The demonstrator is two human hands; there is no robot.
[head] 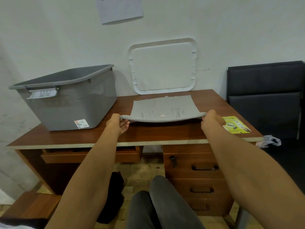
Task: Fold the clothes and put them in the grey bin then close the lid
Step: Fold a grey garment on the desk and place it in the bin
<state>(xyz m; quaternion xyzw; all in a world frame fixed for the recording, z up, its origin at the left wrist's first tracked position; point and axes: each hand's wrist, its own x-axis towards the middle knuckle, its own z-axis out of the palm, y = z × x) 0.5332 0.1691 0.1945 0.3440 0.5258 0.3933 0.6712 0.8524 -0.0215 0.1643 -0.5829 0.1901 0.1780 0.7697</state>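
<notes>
Knees (161, 204) in dark grey trousers sit lowest, below the desk's front edge, and both bare forearms reach out straight over it. At mid-desk the left hand (118, 123) pinches the near left corner of a folded grey garment (163, 108), its lower fingers loosely curled beneath. The right hand (210, 120) grips the near right corner. Between them the near edge hangs taut, raised off the desk (148, 134), while the far part lies flat on it.

On the desk's left end stands the grey bin (69, 103), open-topped. Its white lid (162, 66) leans on the wall at the desk's back edge. Bare wood shows between garment and front edge. A yellow leaflet (236, 124) lies at the desk's right end, just beside the right hand.
</notes>
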